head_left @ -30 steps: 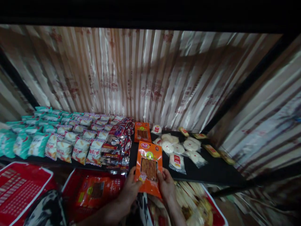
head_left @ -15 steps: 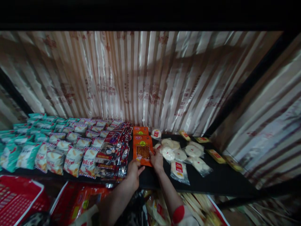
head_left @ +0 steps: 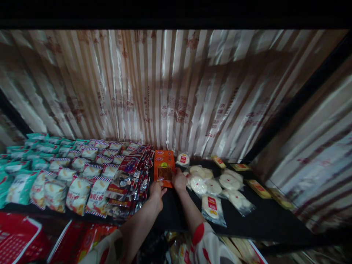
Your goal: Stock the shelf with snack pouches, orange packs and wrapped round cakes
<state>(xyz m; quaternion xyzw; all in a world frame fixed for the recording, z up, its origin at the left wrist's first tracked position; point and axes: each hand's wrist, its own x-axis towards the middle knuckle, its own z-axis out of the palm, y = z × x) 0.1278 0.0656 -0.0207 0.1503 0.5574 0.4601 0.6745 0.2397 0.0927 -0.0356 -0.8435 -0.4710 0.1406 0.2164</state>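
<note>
Farthest left of the fingers, teal bags (head_left: 22, 187) stand in rows on the dark shelf (head_left: 176, 216), with a red basket (head_left: 12, 229) below them, well toward the wearer. Nearer the fingers come white bags (head_left: 97, 196) with striped ends, and below these another red basket (head_left: 63, 244) with orange packaging in it. Just left of the left fingers, dark-red packets (head_left: 119, 200) are heaped in a glossy, leaning pile.

The left hand (head_left: 157, 194) is half curled at the near left corner of an orange packet (head_left: 165, 168); whether its fingers pinch that corner, I cannot tell. The packet lies on the shelf between the two hands, mostly beyond the left fingers, and a second orange packet (head_left: 164, 153) shows just behind it. The right hand (head_left: 179, 180) is against the packet's right edge, its fingers partly hidden, so I cannot tell whether they are clamped on it.

Beyond the right fingers sits a small round pack (head_left: 183, 159). Just to their right lie clear-wrapped white rounds (head_left: 198, 184), with a red-labelled pack (head_left: 213, 209) nearer the wearer. Farthest right of the fingers are flat yellow packs (head_left: 258, 188).
</note>
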